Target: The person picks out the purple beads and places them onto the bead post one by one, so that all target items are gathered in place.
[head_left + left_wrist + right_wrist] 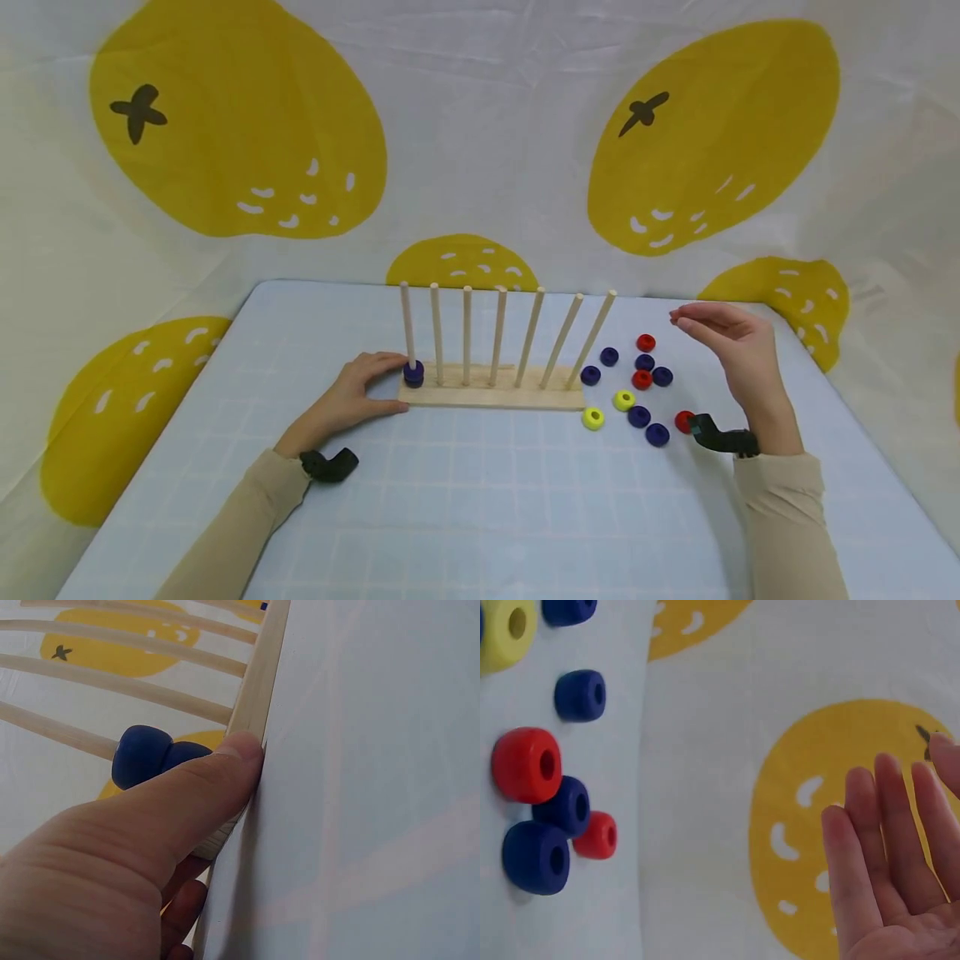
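A wooden peg rack stands on the table, with several upright pegs along its base. My left hand grips the left end of that base, thumb on the front edge and fingers round behind. Two blue beads sit stacked at the bottom of the leftmost peg; the left wrist view shows them just beyond my thumb. Raised above the right side of the table, my right hand is empty, its fingers fairly straight in the right wrist view. Loose red, blue and yellow beads lie left of it.
Scattered right of the rack are several blue beads, two yellow beads and three red beads. One red bead lies partly behind the right wrist camera. A fruit-patterned cloth hangs behind the table.
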`<state>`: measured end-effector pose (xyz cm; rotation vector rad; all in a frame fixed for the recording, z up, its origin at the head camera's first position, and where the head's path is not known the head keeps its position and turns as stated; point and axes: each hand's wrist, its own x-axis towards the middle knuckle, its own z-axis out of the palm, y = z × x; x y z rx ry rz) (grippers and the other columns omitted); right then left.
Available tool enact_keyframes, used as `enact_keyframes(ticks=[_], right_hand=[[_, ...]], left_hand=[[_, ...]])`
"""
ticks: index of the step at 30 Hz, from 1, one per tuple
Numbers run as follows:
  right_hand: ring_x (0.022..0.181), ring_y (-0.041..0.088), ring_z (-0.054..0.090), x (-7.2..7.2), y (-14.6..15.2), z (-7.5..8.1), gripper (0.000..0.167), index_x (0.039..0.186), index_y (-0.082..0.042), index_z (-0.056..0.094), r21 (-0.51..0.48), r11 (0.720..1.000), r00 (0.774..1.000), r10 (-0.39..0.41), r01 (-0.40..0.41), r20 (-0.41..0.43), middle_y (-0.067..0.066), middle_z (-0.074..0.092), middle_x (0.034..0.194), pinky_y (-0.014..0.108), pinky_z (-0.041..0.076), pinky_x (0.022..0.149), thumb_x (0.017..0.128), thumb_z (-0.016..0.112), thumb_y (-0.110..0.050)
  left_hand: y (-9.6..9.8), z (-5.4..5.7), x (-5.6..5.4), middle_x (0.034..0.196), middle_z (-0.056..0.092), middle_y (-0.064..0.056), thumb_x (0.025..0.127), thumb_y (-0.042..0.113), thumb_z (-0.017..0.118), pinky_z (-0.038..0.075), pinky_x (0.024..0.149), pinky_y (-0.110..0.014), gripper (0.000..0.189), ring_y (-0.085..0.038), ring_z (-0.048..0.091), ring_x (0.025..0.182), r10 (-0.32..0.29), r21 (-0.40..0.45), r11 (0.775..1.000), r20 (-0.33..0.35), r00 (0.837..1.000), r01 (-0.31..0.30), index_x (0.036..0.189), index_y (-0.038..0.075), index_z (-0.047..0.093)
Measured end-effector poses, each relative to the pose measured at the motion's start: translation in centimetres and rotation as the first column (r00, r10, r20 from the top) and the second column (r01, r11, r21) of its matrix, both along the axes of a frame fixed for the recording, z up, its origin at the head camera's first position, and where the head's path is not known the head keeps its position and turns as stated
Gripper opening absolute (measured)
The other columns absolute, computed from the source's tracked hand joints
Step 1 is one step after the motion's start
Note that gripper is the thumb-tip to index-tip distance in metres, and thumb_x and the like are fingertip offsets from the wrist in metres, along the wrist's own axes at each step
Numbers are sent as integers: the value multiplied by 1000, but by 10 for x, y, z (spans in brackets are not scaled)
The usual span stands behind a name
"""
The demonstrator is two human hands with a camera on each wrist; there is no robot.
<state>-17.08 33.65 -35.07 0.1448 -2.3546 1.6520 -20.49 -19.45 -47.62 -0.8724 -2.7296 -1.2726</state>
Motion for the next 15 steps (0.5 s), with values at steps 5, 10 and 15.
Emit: enact_keyframes(ticks=[5, 10, 15], right_hand=[[107, 8, 61, -7, 19, -20, 49, 130, -1, 60, 86, 996, 983, -42, 27, 176, -5, 70, 114, 11, 45, 87, 95, 67, -35], [111, 11, 59, -9, 34, -37, 55, 136, -6, 57, 161, 987, 947, -42, -9, 317, 0, 67, 124, 24, 45, 96, 96, 63, -44], [119, 22, 52, -12, 41, -48, 58, 137, -4, 54, 196, 978, 914, -17, -69, 406, 9, 62, 130, 54, 35, 108, 97, 61, -45]], left_hand=[[2, 2, -1, 142, 54, -11, 76, 25, 87, 27, 106, -58, 70, -32, 45, 127, 0, -4, 1000, 4, 1000, 0, 138, 9, 58], [3, 3, -1, 143, 53, -9, 77, 27, 87, 27, 106, -58, 71, -31, 43, 129, 7, -3, 1000, 43, 999, -7, 140, 11, 57], [2, 0, -2, 141, 54, -12, 76, 24, 88, 28, 105, -59, 70, -33, 44, 127, 2, 11, 1000, 0, 1000, -2, 138, 9, 58]])
